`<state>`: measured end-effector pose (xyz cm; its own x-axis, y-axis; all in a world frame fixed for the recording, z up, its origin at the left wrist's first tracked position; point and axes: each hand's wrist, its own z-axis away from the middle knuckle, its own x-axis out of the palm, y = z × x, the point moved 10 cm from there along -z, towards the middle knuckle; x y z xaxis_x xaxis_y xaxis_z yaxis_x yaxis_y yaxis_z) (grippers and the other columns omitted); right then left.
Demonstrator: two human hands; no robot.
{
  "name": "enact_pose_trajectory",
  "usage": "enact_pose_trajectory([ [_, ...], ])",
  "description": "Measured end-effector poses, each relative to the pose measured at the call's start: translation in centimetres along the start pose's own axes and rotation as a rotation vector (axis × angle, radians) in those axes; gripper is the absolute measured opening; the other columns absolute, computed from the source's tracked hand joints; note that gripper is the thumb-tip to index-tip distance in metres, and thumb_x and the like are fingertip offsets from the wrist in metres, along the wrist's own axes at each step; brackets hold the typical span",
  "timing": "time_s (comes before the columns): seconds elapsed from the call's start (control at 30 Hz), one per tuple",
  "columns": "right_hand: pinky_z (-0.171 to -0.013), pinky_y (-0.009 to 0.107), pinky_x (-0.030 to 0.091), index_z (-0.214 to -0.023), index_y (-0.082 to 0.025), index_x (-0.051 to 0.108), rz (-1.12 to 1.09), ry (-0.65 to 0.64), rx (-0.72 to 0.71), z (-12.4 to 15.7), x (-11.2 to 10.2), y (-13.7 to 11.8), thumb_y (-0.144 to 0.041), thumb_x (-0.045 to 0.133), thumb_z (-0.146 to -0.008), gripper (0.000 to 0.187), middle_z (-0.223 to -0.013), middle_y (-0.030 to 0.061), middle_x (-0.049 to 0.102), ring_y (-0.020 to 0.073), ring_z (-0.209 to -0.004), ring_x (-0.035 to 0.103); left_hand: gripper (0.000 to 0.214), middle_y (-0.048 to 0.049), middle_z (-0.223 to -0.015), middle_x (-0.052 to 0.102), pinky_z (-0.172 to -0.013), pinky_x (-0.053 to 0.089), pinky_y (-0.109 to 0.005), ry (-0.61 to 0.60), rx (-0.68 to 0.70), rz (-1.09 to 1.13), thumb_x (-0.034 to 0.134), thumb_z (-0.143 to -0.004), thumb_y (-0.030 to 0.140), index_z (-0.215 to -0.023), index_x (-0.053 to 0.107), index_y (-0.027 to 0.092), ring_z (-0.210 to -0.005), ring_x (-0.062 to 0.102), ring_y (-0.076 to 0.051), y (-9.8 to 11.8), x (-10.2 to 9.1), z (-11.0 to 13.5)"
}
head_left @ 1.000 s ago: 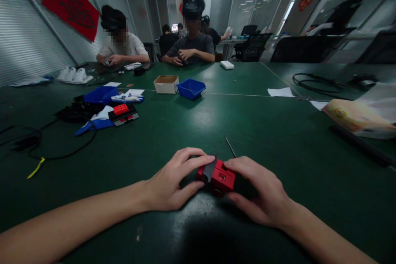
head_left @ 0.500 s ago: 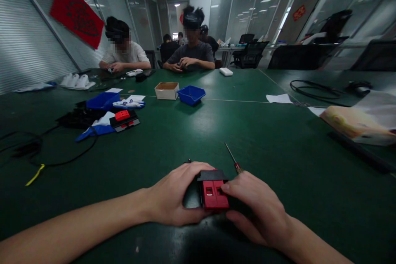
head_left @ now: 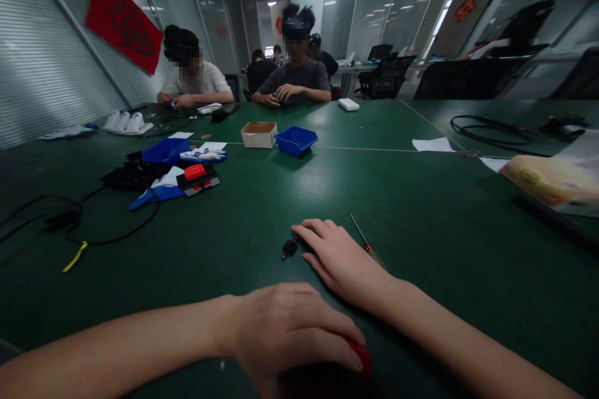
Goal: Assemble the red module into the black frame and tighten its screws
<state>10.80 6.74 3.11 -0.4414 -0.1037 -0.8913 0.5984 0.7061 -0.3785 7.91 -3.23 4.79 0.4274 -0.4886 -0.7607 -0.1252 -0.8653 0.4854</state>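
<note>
Nearest the camera, left hand (head_left: 290, 330) closed over red block (head_left: 361, 355), pressing it to green table (head_left: 421, 199); just beyond, right hand (head_left: 339, 259) open, empty, fingertips beside small black part (head_left: 289, 248); apparently fetching it, needing a fine pinch; screwdriver (head_left: 367, 242) behind the knuckles

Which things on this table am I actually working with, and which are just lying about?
In use: left hand covering the red block; right hand beside the small black part; screwdriver by that hand.
Lying about: blue bin, cardboard box, white box, paper sheet.
</note>
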Motion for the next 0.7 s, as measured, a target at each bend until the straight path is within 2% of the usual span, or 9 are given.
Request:
enact_pose_trajectory([
  [0.1,-0.085,0.048,0.053,-0.109,-0.018,0.068,-0.012,0.013,0.008,-1.1,0.5,0.2,-0.015,0.056,-0.095,0.019,-0.114,0.0127,0.065,0.0275,-0.099,0.060,0.082,-0.0142,-0.129,0.068,-0.093,0.054,-0.035,0.048,-0.089,0.042,0.072,-0.074,0.062,-0.139,0.038,0.026,-0.107,0.071,-0.028,-1.4,-0.8,0.2],
  [0.17,-0.083,0.046,0.053,-0.095,-0.018,0.069,-0.036,0.046,0.017,-1.2,-0.1,0.7,-0.015,0.059,-0.094,0.010,-0.104,0.0101,0.067,0.0261,-0.094,0.061,0.079,-0.0140,-0.126,0.068,-0.095,0.054,-0.034,0.126,-0.135,0.052,0.076,-0.072,0.056,-0.136,0.044,0.022,-0.110,0.070,-0.027,-2.0,-1.9,0.4],
  [0.23,-0.083,0.042,0.054,-0.095,-0.017,0.068,-0.069,0.093,0.033,-0.7,-1.3,1.3,-0.016,0.059,-0.094,0.009,-0.098,0.0081,0.069,0.0235,-0.091,0.064,0.075,-0.0143,-0.123,0.069,-0.098,0.054,-0.035,0.207,-0.184,0.036,0.079,-0.073,0.049,-0.134,0.047,0.020,-0.112,0.069,-0.027,-2.4,-3.1,0.6],
  [0.3,-0.080,0.037,0.056,-0.100,-0.018,0.067,-0.130,0.179,0.073,0.6,-3.3,2.3,-0.018,0.057,-0.097,0.011,-0.097,0.0071,0.071,0.0204,-0.088,0.067,0.070,-0.0141,-0.123,0.067,-0.099,0.054,-0.037,0.288,-0.292,0.007,0.080,-0.074,0.043,-0.132,0.049,0.019,-0.113,0.067,-0.027,-3.4,-4.2,1.0],
  [0.33,-0.077,0.035,0.057,-0.102,-0.019,0.067,-0.171,0.241,0.107,1.6,-4.6,2.9,-0.022,0.056,-0.098,0.013,-0.096,0.0068,0.072,0.0195,-0.085,0.068,0.067,-0.0141,-0.124,0.066,-0.100,0.053,-0.038,0.325,-0.363,-0.008,0.080,-0.076,0.040,-0.132,0.049,0.019,-0.114,0.066,-0.027,-4.1,-4.7,1.4],
  [0.4,-0.070,0.033,0.059,-0.100,-0.021,0.070,-0.366,0.452,0.218,4.2,-7.4,4.7,-0.034,0.063,-0.094,0.016,-0.094,0.0066,0.074,0.0204,-0.080,0.071,0.062,-0.0143,-0.128,0.063,-0.103,0.052,-0.042,0.389,-0.505,-0.029,0.078,-0.079,0.038,-0.131,0.050,0.019,-0.118,0.063,-0.028,-5.6,-5.6,2.2],
  [0.5,-0.060,0.027,0.060,-0.096,-0.023,0.072,-0.615,0.605,0.329,7.6,-8.7,6.3,-0.041,0.071,-0.088,0.020,-0.087,0.0056,0.076,0.0203,-0.073,0.074,0.061,-0.0136,-0.131,0.061,-0.103,0.051,-0.046,0.443,-0.648,-0.007,0.077,-0.082,0.040,-0.133,0.050,0.019,-0.119,0.061,-0.028,-7.4,-6.3,3.2],
  [0.57,-0.056,0.023,0.059,-0.093,-0.023,0.072,-0.759,0.549,0.328,8.3,-7.6,6.0,-0.041,0.073,-0.086,0.020,-0.080,0.0043,0.075,0.0175,-0.065,0.072,0.069,-0.0131,-0.131,0.060,-0.100,0.052,-0.046,0.448,-0.690,0.036,0.081,-0.078,0.043,-0.134,0.050,0.019,-0.118,0.062,-0.029,-8.1,-6.4,3.5],
  [0.7,-0.055,0.020,0.056,-0.090,-0.019,0.071,-0.938,0.234,0.355,7.6,-2.6,4.2,-0.043,0.069,-0.090,0.024,-0.066,0.0029,0.070,0.0144,-0.058,0.069,0.087,-0.0136,-0.134,0.058,-0.104,0.050,-0.048,0.418,-0.688,0.054,0.090,-0.064,0.048,-0.136,0.050,0.019,-0.121,0.060,-0.031,-8.2,-6.3,3.4],
])
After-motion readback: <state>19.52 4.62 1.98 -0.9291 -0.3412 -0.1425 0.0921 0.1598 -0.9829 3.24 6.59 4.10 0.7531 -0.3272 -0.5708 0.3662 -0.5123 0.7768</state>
